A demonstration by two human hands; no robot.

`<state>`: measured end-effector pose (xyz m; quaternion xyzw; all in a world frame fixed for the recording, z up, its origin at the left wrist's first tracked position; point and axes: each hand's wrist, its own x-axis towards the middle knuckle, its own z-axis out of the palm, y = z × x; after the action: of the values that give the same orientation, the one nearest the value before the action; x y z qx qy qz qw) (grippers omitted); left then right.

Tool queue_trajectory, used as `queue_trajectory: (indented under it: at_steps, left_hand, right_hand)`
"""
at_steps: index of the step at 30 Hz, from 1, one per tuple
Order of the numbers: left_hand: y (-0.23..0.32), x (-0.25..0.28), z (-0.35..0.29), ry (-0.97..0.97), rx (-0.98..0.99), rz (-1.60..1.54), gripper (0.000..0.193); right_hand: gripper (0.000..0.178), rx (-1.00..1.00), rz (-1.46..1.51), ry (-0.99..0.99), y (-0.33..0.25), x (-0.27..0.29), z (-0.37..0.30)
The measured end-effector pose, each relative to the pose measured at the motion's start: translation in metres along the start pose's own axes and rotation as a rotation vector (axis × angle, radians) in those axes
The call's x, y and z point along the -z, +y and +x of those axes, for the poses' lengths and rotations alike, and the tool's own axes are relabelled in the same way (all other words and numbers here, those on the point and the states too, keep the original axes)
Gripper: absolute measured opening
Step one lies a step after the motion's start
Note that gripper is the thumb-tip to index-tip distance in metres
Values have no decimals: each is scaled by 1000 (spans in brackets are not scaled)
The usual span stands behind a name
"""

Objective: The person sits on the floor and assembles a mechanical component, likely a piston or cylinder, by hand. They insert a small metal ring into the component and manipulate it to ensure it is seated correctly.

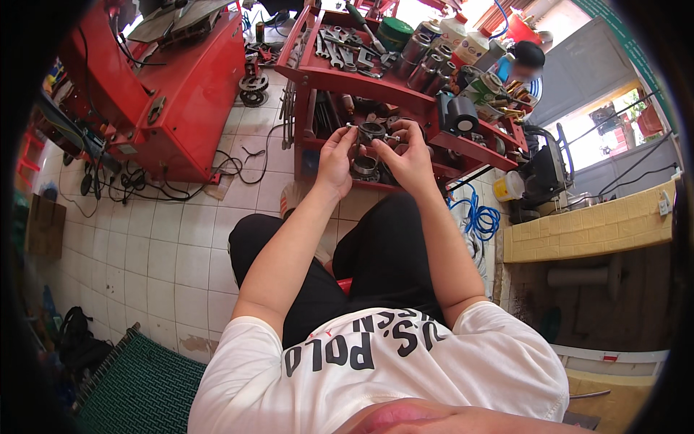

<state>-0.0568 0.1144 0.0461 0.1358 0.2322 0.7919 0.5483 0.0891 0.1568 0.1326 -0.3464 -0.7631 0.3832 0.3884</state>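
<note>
Both my hands are raised in front of the red tool cart point(405, 83). Between them is a dark metal part with a round ring-shaped opening point(373, 131); its exact kind is too small to tell. My left hand point(335, 163) pinches its left side, where a small pale tip shows above the fingers. On the other side, the thumb and bent fingers of my right hand point(410, 160) close on its right edge, by another small bright tip. Just below, a second round metal ring point(365, 168) shows between my wrists; whether it joins the first is unclear.
Wrenches point(338, 49), metal cylinders point(416, 50), bottles point(473, 45) and a green round tin point(394, 34) crowd the cart's top. A red machine point(181, 101) stands left, with black cables on the tiled floor. Right lies a blue hose point(483, 217). Beyond the cart is another person point(526, 64).
</note>
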Motion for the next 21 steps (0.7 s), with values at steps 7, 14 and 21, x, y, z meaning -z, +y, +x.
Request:
queue_trajectory:
  at_steps: [7, 14, 21]
  left_hand:
    - [-5, -8, -5, -11, 42, -83, 10]
    - [-6, -11, -11, -47, 107, 6, 9]
    - [-10, -12, -13, -60, 115, 58, 12]
  right_hand:
    - [47, 230, -179, -16, -6, 2, 1]
    - [28, 410, -362, 39, -8, 4, 1]
    - [27, 396, -377, 48, -7, 6, 0]
